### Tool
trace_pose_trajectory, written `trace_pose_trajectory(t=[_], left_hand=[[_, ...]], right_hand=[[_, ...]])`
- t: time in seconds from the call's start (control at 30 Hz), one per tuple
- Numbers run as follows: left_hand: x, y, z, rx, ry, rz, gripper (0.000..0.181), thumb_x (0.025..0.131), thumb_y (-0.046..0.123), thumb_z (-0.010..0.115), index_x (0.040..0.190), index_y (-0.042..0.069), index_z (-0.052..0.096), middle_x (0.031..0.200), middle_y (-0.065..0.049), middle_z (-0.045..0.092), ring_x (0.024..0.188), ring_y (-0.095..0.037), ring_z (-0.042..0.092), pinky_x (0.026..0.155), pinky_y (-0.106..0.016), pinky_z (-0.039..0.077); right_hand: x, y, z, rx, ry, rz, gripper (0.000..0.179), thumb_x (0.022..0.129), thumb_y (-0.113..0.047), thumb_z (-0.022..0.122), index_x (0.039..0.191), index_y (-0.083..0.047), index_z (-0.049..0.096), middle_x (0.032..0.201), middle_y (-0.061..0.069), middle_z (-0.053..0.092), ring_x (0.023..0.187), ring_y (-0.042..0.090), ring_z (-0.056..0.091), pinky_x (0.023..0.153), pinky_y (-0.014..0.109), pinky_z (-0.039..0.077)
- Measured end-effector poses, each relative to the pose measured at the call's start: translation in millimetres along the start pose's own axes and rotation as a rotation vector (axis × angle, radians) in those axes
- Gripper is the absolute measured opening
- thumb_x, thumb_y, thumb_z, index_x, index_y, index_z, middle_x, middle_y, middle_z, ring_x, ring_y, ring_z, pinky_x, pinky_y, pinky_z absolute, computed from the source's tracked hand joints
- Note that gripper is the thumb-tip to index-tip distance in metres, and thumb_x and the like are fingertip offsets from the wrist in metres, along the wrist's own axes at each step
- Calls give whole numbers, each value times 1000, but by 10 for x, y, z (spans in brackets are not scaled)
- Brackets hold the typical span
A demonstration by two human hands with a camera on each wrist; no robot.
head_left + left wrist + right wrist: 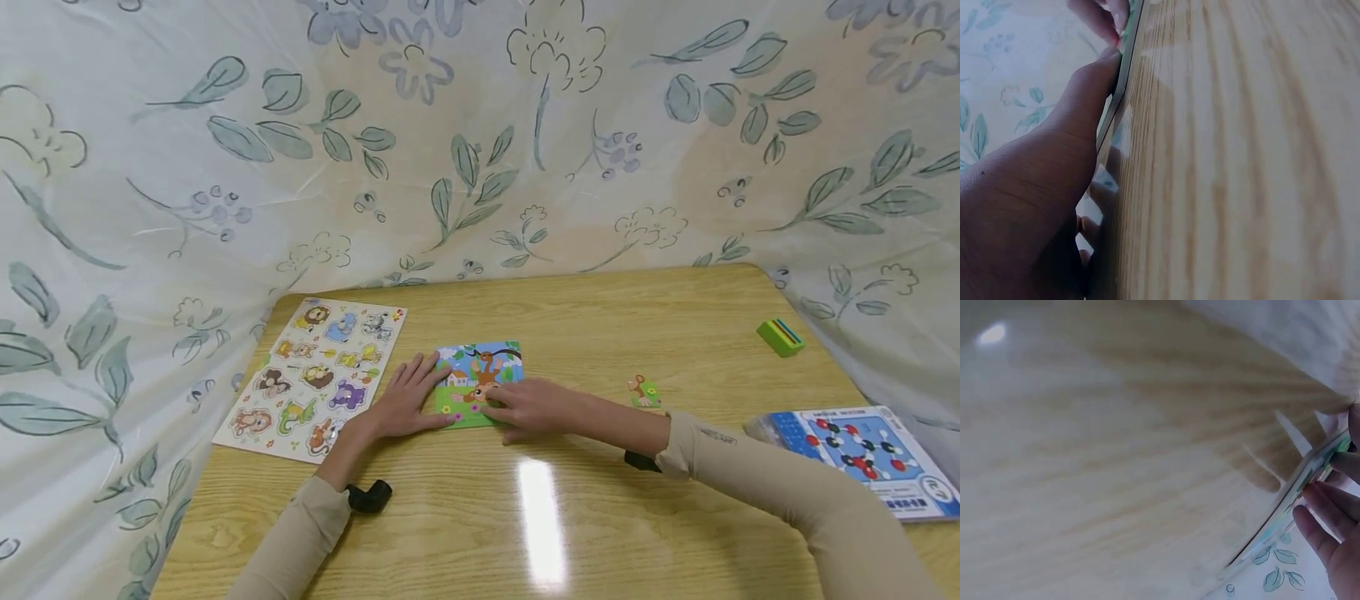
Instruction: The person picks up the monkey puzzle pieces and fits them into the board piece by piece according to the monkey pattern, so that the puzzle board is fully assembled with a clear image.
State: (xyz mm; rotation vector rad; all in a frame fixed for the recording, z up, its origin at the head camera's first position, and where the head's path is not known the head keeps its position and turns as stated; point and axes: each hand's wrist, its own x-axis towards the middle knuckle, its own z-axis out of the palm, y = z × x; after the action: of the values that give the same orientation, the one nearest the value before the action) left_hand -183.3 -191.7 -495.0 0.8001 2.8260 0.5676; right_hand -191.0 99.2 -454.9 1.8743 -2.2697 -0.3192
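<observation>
A square picture puzzle (480,367) with a cartoon animal, a house and flowers lies flat on the table. My left hand (405,400) rests along its left side, fingers spread and thumb at the lower edge. Over the lower right part of the puzzle is my right hand (528,404), its fingertips touching the picture and covering that corner. In the right wrist view, the fingers (1325,519) of this hand meet the board's surface. One loose puzzle piece (643,392), brown and green, lies right of the puzzle, beyond the right forearm.
An animal peg board (311,379) lies on the left of the wooden table (585,325). At the right are a small green block (781,337) with coloured stripes and a packaged box (870,458) picturing molecule models. A floral cloth (480,133) hangs behind the table.
</observation>
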Motion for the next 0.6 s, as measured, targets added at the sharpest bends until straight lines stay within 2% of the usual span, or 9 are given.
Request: trace_pose_trajectory(t=[0.2, 0.33, 0.47, 0.6], left_hand=[[8, 0, 6, 10, -6, -6, 86, 89, 58, 61, 157, 21, 22, 165, -9, 6, 152, -36, 1, 120, -61, 5], [11, 8, 17, 2, 10, 5, 87, 88, 57, 62, 156, 22, 22, 165, -8, 7, 153, -36, 2, 120, -62, 5], [7, 18, 13, 2, 12, 6, 88, 87, 58, 63, 156, 22, 23, 165, -8, 7, 152, -36, 2, 120, -62, 5], [1, 36, -9, -8, 17, 3, 88, 86, 56, 65, 156, 20, 25, 165, -10, 9, 152, -37, 3, 119, -63, 5]], right_hand=[[-81, -34, 33, -19, -9, 25, 68, 94, -62, 43, 142, -14, 52, 141, 10, 53, 123, 23, 57, 94, 35, 53], [-211, 28, 18, 66, -22, 83, 64, 95, -60, 44, 143, -19, 51, 143, 9, 52, 131, 26, 51, 103, 41, 48], [-525, 137, -24, 189, -9, 221, 63, 93, -54, 54, 143, -15, 50, 142, 13, 53, 130, 30, 51, 104, 46, 46], [-969, 218, -32, 302, 2, 395, 70, 89, -47, 64, 144, -8, 47, 141, 19, 52, 128, 35, 52, 103, 52, 46]])
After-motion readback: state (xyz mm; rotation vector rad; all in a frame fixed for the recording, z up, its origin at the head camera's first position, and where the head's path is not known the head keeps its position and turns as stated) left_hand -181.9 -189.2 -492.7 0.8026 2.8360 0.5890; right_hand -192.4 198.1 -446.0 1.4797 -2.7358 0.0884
